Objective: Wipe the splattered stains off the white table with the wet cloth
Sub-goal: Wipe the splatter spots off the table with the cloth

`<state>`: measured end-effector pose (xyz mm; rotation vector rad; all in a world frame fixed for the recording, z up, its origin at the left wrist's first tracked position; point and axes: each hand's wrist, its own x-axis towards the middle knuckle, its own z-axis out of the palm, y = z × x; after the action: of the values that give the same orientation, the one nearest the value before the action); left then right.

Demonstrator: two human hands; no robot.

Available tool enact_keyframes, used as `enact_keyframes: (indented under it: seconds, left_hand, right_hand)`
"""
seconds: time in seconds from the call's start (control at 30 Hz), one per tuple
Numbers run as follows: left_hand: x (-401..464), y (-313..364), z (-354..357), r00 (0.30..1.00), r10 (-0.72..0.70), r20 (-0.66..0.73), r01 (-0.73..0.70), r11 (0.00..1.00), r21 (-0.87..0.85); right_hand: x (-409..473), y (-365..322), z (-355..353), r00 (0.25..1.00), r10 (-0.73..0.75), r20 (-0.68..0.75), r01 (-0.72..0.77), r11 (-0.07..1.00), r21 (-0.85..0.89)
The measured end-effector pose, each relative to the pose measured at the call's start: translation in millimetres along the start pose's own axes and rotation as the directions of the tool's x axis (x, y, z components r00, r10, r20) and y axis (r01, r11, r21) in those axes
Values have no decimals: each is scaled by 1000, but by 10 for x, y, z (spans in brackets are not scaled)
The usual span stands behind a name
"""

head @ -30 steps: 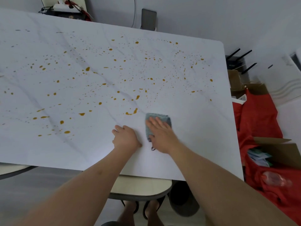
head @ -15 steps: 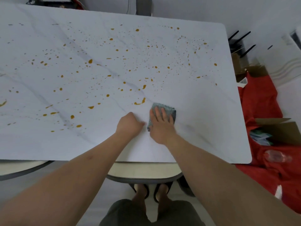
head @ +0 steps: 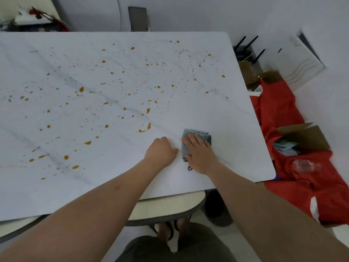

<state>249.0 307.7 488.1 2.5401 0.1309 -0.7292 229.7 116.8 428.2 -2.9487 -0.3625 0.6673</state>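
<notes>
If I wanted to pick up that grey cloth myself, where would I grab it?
Probably the cloth's far right corner, coming from the table's right side. It lies flat and folded, and the right hand presses flat over its near part, leaving that far edge exposed to pinch with your fingers.

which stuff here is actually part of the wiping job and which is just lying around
Part of the job:
cloth under the right hand
orange stains
white table
left hand, resting on the table

Just lying about:
red fabric
cardboard box
plastic bottle
router
</notes>
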Motion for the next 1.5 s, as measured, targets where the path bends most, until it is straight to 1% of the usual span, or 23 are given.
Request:
enact_keyframes:
  seconds: [0.17,0.3,0.47,0.63,0.73,0.83,0.9,1.0,1.1,1.17,1.2,1.37,1.43,1.5]
  left_hand:
    - [130,299,49,998,36,54,-39,998,44]
    - [270,564,50,996,56,63,-60,996,73]
    - [537,907,57,997,32,67,-39,994,106]
    - [868,1376,153,997,42,64,-52,986,158]
    - [1059,1549,188,999,18,44,-26,984,179]
    - [1252,1592,167,999,-41,13,36,962,272]
    - [1345,1550,134,997,-75,12,68,950,305]
    - [1442,1526,177,995,-83,49,59,930,362]
    - [1502,1569,273,993,-118,21,100,913,396]
    - [1515,1601,286,992,-130,6,116,905,409]
    - [1520,1611,286,991,-133,4,120,904,411]
    - [1520,1612,297,995,-102,-8,97,913,396]
    - [1509,1586,279,996,-88,-13,86,915,394]
    - [1495,1568,279,997,-70,-18,71,915,397]
  right_hand:
    - [6,500,-162,994,107,0,-106,990,98]
    - [132,829,-252,986,162,-39,-155,978,142]
    - [264,1314,-344,971,221,-89,-202,962,186]
    - [336,1998,-432,949,291,-121,-259,939,227]
    - [417,2300,-489,941,296,-167,-259,942,213]
    - [562,2524,-537,934,272,-233,-214,946,243]
    - [679,2614,-601,941,254,-222,-197,948,251]
    - [920,2682,-763,952,251,-176,-203,946,252]
    - [1230,2685,-918,948,260,-184,-218,950,222]
    - [1419,2562,-1017,944,274,-184,-237,950,202]
    - [1509,2464,-1055,950,261,-174,-221,950,219]
    - [1864,1952,-1181,987,97,-128,-38,916,400]
    - [1912,1749,-1225,992,45,-115,15,881,473]
    - [1895,1571,-1235,997,-12,-78,54,824,564]
